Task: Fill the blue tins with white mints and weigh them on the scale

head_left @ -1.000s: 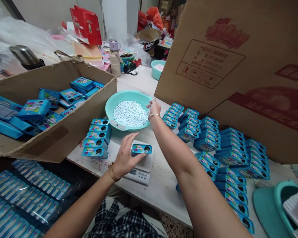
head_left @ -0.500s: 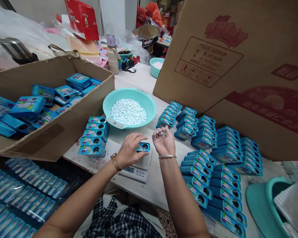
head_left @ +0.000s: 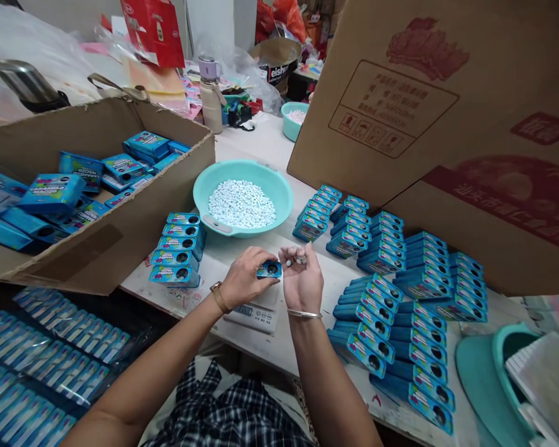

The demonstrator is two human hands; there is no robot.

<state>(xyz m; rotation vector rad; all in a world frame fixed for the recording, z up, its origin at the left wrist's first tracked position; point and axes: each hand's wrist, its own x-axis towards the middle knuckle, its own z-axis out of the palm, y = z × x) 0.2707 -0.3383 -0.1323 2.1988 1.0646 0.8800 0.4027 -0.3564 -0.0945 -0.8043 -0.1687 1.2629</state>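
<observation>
My left hand (head_left: 248, 278) is closed around a small blue box (head_left: 270, 269) with a round dark hole in its top, above the white digital scale (head_left: 256, 318). Whether the box rests on the scale plate is hidden by my fingers. Palm up beside it, my right hand (head_left: 304, 285) cups several small pale candies (head_left: 298, 259) in curled fingers, its fingertips close to the box's right end. Just beyond both hands stands a turquoise bowl (head_left: 204, 186), holding many pale bluish candies (head_left: 241, 203).
Blue boxes (head_left: 174, 256) stand in a row at left; more rows (head_left: 382, 313) fill the right side. An open carton (head_left: 84, 248) holds loose boxes. A large carton (head_left: 400, 112) walls the back right. Wrapped boxes (head_left: 51, 354) lie lower left, a turquoise container (head_left: 484, 379) lower right.
My right hand has moved left to the box, its fingers curling more over the candies. My left hand keeps its hold on the box. The view has shifted slightly.
</observation>
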